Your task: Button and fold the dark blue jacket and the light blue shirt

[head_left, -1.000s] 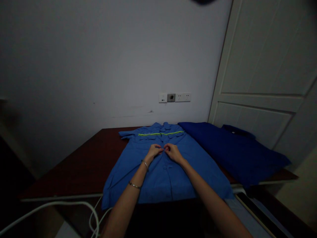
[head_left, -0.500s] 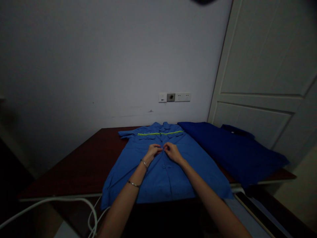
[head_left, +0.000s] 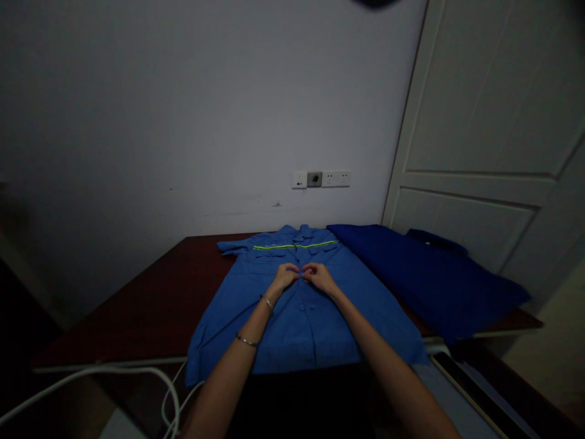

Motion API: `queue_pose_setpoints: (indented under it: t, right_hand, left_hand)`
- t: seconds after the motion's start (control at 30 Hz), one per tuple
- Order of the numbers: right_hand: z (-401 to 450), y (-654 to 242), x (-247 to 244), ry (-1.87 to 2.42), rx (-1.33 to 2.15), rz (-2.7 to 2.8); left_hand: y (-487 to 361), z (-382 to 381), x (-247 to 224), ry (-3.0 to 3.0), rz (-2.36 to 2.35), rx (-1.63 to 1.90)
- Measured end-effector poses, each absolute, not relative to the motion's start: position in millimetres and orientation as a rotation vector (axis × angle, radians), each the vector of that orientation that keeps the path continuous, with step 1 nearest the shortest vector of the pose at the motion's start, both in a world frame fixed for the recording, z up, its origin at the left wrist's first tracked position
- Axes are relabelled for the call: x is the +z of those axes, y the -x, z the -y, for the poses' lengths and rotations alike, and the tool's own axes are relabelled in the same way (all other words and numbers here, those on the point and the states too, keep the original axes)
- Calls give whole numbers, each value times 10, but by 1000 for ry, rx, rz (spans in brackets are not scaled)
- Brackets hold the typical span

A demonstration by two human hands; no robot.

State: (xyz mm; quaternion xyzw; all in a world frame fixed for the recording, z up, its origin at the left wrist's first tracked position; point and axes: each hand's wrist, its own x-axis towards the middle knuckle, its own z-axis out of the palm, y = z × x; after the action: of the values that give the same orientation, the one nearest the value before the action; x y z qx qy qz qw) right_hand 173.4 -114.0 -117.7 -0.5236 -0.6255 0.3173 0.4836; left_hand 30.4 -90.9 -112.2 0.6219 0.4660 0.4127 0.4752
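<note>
A blue short-sleeved work shirt with a yellow-green stripe across its chest lies front up, collar toward the wall. My left hand pinches the front placket at mid-chest, just below the pockets. Close against it, my right hand pinches the other side of the same placket. Between the fingertips the fabric is slightly raised; any button there is too small to make out. Lower on the placket a button shows. Two bracelets sit on my left wrist and forearm.
A darker blue garment lies on the right of the dark red table. White cables hang at the front left. Wall sockets are above the table's back edge. A white door stands at the right.
My hands stay at the same spot on the placket. The fingers of both hands have shifted slightly, with the fingertips a little nearer each other.
</note>
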Motion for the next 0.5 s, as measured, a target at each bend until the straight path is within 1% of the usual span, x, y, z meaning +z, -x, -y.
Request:
queue_pose_setpoints:
  t: [0.23,0.5]
  right_hand:
    - [1158,-1716,-1103,1332,866,1351]
    - [1138,-1701,-1121,1347,887,1299]
  left_hand:
    - [-278,928,-1140,-1961,-1126,933]
    - [-296,976,-1116,-2092,-1168,899]
